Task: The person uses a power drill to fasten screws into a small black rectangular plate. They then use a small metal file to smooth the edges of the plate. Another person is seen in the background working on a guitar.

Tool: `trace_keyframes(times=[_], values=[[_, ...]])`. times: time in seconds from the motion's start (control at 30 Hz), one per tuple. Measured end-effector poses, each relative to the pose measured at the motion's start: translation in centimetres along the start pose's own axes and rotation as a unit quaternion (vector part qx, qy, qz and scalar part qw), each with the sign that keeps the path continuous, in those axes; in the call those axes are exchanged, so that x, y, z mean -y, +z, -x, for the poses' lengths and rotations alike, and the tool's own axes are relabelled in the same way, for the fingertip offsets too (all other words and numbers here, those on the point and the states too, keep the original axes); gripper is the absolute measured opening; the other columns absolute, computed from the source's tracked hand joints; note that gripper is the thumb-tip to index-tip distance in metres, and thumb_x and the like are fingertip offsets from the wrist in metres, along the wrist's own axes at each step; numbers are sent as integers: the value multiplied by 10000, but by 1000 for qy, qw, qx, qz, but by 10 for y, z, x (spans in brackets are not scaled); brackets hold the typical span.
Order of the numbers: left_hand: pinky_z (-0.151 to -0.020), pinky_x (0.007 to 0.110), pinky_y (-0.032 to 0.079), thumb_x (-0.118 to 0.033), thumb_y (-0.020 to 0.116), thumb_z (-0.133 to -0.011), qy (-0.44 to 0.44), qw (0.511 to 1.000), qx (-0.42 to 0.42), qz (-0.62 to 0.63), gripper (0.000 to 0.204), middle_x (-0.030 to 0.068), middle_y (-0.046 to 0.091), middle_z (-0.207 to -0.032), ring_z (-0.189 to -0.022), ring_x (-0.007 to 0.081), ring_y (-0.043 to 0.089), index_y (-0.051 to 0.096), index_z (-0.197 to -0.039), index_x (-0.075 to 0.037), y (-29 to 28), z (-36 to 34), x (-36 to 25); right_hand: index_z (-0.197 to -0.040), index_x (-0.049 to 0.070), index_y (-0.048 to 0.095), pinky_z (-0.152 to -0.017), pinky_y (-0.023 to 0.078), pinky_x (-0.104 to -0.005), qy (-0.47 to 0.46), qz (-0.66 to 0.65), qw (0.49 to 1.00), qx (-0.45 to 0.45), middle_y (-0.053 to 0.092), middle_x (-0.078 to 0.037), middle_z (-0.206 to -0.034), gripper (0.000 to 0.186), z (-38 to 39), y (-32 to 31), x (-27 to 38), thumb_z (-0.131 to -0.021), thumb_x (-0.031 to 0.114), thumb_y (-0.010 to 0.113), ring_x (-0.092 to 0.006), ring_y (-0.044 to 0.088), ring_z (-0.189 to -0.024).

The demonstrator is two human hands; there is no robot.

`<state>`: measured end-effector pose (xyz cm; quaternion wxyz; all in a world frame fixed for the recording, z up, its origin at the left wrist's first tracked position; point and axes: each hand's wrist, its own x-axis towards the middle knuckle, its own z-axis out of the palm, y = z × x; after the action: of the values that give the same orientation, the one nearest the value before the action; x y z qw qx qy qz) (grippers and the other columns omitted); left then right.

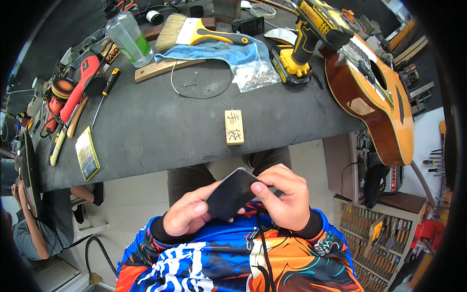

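Observation:
I hold a dark, flat, phone-like slab (229, 192) over my lap, tilted, below the bench's near edge. My left hand (188, 214) is closed on its lower left side, thumb on the face. My right hand (284, 199) grips its upper right corner, thumb bent onto the surface. On the dark bench (163, 119) beyond them lies a small pale wooden block (234, 127) with dark markings.
Brush (171, 36), blue cloth (221, 56), bottle (131, 44) and yellow drill (299, 63) line the back. Screwdriver (111, 82) and yellow packet (87, 155) lie left. A guitar (391, 136) sits right, above a drawer cabinet (348, 219). Another person (31, 233) sits far left.

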<state>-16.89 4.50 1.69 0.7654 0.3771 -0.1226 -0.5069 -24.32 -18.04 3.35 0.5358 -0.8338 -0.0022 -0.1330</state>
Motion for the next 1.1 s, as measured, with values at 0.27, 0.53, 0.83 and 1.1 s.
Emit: trace_keyframes(times=[0.27, 0.53, 0.83, 1.1], values=[[-660, 360, 586, -270, 527, -1059, 165, 958, -184, -144, 381, 213, 718, -974, -803, 281, 728, 602, -1146, 94, -25, 17, -3, -960, -46, 686, -681, 477, -281, 103, -163, 979, 65, 634, -68, -808, 209, -11, 26, 6, -1000, 154, 646, -120, 584, -748], [-710, 312, 545, -268, 495, -1066, 223, 937, -250, -102, 397, 174, 715, -906, -807, 225, 695, 627, -989, 99, -61, 35, 6, -1057, -31, 683, -698, 465, -260, 174, -246, 941, 152, 626, -23, -831, 253, -22, 33, 7, -1027, 209, 609, -81, 544, -763], [-878, 395, 558, -362, 872, -783, 301, 929, -119, -179, 722, 150, 662, -1170, -1031, 264, 673, 537, -1298, 18, -23, 7, -8, -961, -6, 664, -772, 474, -232, 157, -414, 880, 170, 626, 33, -836, 285, -36, 46, 13, -1052, 248, 573, -42, 559, -806], [-774, 363, 581, -139, 569, -1031, 338, 888, -258, -175, 303, 118, 684, -1134, -962, 214, 682, 554, -1308, -17, -21, -16, 3, -1271, -3, 637, -884, 524, -301, 74, -303, 936, 161, 726, -77, -1031, 328, -18, 39, -7, -1022, 209, 610, -153, 678, -950]])
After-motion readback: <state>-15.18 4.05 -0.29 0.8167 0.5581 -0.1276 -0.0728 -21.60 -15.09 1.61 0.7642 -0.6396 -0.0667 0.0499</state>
